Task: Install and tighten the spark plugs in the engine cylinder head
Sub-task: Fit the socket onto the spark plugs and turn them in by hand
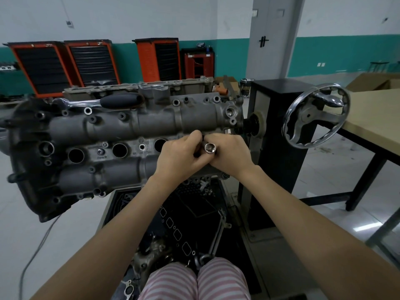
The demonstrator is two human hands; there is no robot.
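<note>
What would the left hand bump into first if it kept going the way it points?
Probably the socket, which the left hand points up and right toward; its fingers already curl around it, with the right hand just beyond.

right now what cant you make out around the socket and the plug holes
- Head view: whether a spark plug sits in the socket; only its open drive end shows, the left hand and right hand cover the rest.
- The rightmost plug hole, behind both hands.
- The bottoms of the open plug holes, too dark.
</note>
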